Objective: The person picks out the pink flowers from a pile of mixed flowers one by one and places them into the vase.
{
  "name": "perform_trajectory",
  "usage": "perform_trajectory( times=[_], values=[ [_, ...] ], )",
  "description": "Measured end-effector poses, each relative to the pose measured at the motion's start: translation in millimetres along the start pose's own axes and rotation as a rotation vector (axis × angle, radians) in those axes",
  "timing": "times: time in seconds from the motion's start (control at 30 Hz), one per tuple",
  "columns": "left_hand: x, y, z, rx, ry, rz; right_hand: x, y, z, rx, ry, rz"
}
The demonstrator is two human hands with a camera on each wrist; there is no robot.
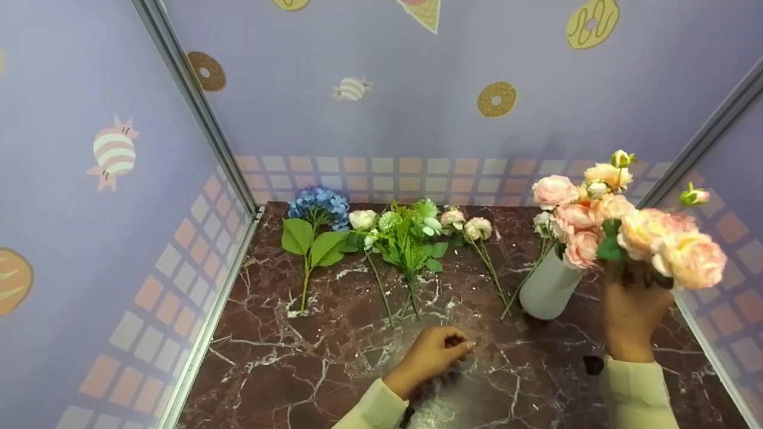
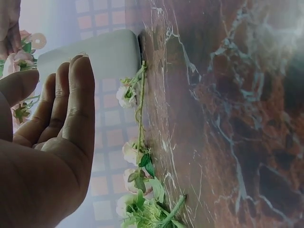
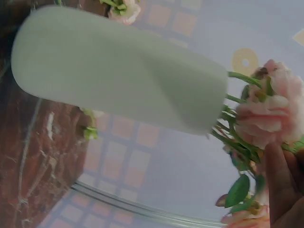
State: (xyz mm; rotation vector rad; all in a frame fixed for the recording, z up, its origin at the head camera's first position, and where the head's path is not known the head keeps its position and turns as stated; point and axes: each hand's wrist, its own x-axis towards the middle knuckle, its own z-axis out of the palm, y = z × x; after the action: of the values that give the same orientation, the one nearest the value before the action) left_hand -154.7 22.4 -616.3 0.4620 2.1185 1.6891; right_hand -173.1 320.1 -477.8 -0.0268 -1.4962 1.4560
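Note:
Pink and peach peonies (image 1: 578,220) fill a pale grey-white vase (image 1: 548,289) at the right. My right hand (image 1: 635,310) is up among the blooms on the vase's right side, its fingertips mostly hidden behind them. In the right wrist view, a finger (image 3: 280,183) touches a pink bloom (image 3: 270,116) just beyond the vase's mouth; I cannot tell whether the hand grips a stem. My left hand (image 1: 438,351) is low over the table's front middle, fingers loosely curved and holding nothing. In the left wrist view its fingers (image 2: 78,104) overlap the vase.
On the marbled dark-red table (image 1: 286,369) lie a blue hydrangea (image 1: 319,208), a white flower stem (image 1: 378,286), a green leafy bunch (image 1: 408,244) and small pink blooms (image 1: 477,229). A stem (image 1: 518,292) lies just left of the vase. Purple panels (image 1: 417,131) enclose the back and sides.

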Motion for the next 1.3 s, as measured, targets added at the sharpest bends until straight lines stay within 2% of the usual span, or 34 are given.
perform_trajectory(
  times=[0.03,0.1,0.23,0.3,0.37,0.5,0.53,0.6,0.73,0.8,0.97,1.0,1.07,1.3],
  values=[
    [-0.8,-0.7,0.2,0.0,0.003,-0.006,-0.6,4.9,-2.7,0.055,-0.003,0.0],
    [-2.0,-2.1,0.3,-0.005,0.008,-0.01,-1.6,13.4,-7.0,0.056,0.014,-0.004],
    [-1.9,-3.6,0.1,-0.008,0.017,-0.002,-0.2,21.1,-11.3,-0.071,0.02,-0.014],
    [-1.5,-3.5,-0.1,-0.009,0.015,-0.001,1.2,20.3,-10.3,-0.068,0.014,-0.005],
    [-0.8,-3.1,0.1,-0.007,0.011,-0.004,2.9,20.0,-8.8,-0.132,-0.005,-0.038],
    [0.6,-2.3,1.1,-0.007,0.002,-0.015,5.9,25.3,-7.3,-0.41,-0.042,-0.161],
    [0.6,-2.0,1.2,0.0,0.001,-0.021,6.6,28.0,-7.8,-0.447,-0.055,-0.183],
    [0.7,-1.9,1.2,0.017,0.003,-0.026,7.0,30.9,-8.5,-0.468,-0.089,-0.18],
    [0.7,-2.1,0.9,0.053,0.003,-0.029,6.8,32.7,-12.5,-0.415,-0.14,-0.108],
    [1.2,-2.7,0.7,0.061,-0.001,-0.02,6.8,32.0,-15.8,-0.513,-0.142,-0.109],
    [4.4,-3.7,-0.8,0.072,-0.005,-0.002,8.4,30.4,-21.4,-0.643,-0.118,-0.13],
    [5.1,-3.8,-1.2,0.072,-0.004,0.0,8.9,30.4,-21.6,-0.647,-0.117,-0.136],
    [6.7,-3.2,-1.5,0.068,-0.004,0.007,10.9,31.9,-20.3,-0.579,-0.129,-0.123],
    [6.8,-2.0,2.4,0.026,-0.009,-0.012,10.5,48.0,-21.0,-0.654,-0.211,-0.118]
  ],
)
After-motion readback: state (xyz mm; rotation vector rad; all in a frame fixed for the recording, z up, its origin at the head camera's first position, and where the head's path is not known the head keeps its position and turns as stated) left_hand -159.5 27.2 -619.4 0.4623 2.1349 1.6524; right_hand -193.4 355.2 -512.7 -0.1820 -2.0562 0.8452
